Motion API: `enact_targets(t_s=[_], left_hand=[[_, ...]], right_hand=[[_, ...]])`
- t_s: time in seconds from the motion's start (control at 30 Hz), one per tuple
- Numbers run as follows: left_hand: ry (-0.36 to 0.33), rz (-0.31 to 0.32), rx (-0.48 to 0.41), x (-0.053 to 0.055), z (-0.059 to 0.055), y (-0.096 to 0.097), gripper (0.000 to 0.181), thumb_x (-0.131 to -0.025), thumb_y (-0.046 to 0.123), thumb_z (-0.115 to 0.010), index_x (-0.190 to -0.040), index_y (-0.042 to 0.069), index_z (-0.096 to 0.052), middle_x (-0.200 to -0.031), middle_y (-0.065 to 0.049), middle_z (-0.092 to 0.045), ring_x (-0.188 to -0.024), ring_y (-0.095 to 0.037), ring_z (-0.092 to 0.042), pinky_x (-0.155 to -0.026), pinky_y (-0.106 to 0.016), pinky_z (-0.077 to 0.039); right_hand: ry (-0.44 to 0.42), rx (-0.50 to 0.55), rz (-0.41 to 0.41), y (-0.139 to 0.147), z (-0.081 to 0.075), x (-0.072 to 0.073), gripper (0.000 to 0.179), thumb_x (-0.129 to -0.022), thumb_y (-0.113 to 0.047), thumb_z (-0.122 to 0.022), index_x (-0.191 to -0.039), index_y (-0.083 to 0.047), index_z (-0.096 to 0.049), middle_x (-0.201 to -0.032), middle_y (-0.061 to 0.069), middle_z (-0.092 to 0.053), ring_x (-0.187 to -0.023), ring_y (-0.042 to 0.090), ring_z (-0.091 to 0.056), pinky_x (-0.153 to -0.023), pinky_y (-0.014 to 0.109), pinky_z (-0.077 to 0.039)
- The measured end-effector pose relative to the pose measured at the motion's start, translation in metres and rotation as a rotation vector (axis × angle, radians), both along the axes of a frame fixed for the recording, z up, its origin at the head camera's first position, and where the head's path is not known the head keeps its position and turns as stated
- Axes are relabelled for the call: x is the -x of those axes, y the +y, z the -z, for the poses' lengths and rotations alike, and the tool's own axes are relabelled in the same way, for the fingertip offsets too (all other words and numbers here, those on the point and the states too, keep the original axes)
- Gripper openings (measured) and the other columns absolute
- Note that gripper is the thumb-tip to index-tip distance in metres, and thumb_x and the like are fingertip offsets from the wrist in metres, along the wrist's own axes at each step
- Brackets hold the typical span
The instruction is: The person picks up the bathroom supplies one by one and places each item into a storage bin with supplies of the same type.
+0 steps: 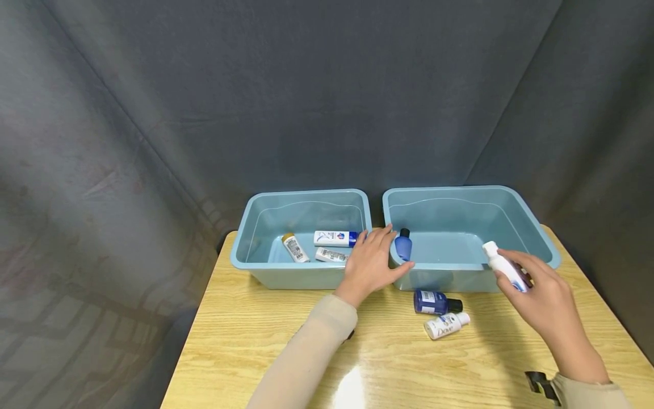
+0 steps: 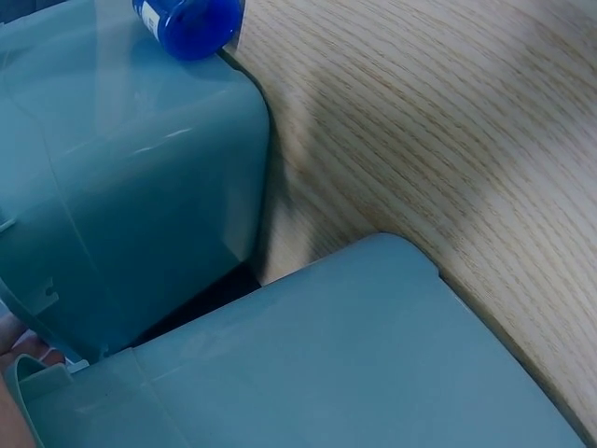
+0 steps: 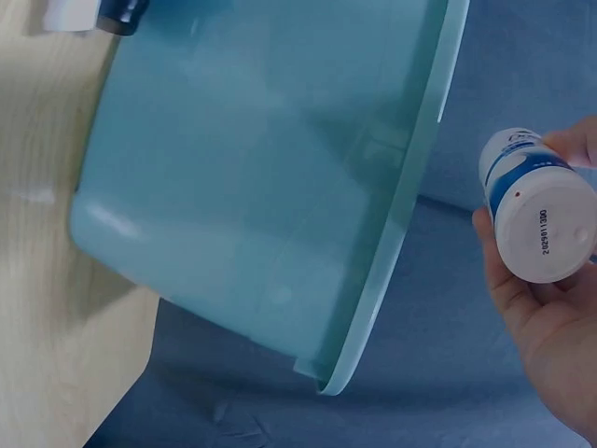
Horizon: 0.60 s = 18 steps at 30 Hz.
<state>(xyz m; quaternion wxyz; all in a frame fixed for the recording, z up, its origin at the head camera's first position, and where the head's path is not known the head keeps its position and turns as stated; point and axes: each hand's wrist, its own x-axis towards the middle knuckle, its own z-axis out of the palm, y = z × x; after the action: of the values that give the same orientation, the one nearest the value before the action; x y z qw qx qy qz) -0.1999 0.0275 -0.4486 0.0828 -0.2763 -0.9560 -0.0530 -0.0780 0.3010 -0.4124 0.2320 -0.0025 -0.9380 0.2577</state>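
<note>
White bottle (image 1: 504, 268) in the pinch of the right hand (image 1: 546, 292), spread left hand (image 1: 374, 261) well apart

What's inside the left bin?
Gold-capped bottle, blue-capped bottle, white container. The left hand covers that container's right end; the near wall hides anything behind it.

Left fingers (image 1: 384, 236) spread, right fingers (image 1: 518, 257) curled
</note>
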Motion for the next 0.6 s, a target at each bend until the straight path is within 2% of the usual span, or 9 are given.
enact_targets(t_s=[0.1, 0.37, 0.6], left_hand=[[-0.002, -0.003, 0.005, 0.000, 0.000, 0.000, 0.084, -0.090, 0.079, -0.032, -0.151, 0.022, -0.043, -0.158, 0.005, -0.034, -0.142, -0.014, -0.034, -0.118, -0.041, -0.024], [0.006, 0.007, -0.020, 0.001, 0.001, 0.000, 0.083, -0.089, 0.079, -0.035, -0.149, 0.022, -0.045, -0.157, 0.004, -0.036, -0.141, -0.016, -0.036, -0.117, -0.042, -0.025], [0.011, 0.013, -0.036, 0.001, 0.002, 0.000, 0.083, -0.089, 0.078, -0.036, -0.148, 0.021, -0.046, -0.157, 0.004, -0.037, -0.141, -0.016, -0.036, -0.117, -0.042, -0.026]], right_hand=[[-0.009, -0.002, -0.006, -0.002, -0.003, 0.004, 0.047, -0.080, -0.002, -0.076, -0.125, -0.002, -0.063, -0.121, 0.026, -0.060, -0.091, 0.040, -0.058, -0.061, 0.018, -0.036], [0.006, 0.005, -0.043, -0.010, -0.009, 0.013, 0.045, -0.081, -0.003, -0.075, -0.125, -0.002, -0.064, -0.123, 0.025, -0.060, -0.094, 0.040, -0.057, -0.063, 0.017, -0.035], [0.032, 0.040, -0.089, -0.017, -0.011, 0.026, 0.044, -0.082, 0.000, -0.074, -0.125, 0.001, -0.064, -0.119, 0.025, -0.061, -0.086, 0.035, -0.058, -0.063, 0.004, -0.032]])
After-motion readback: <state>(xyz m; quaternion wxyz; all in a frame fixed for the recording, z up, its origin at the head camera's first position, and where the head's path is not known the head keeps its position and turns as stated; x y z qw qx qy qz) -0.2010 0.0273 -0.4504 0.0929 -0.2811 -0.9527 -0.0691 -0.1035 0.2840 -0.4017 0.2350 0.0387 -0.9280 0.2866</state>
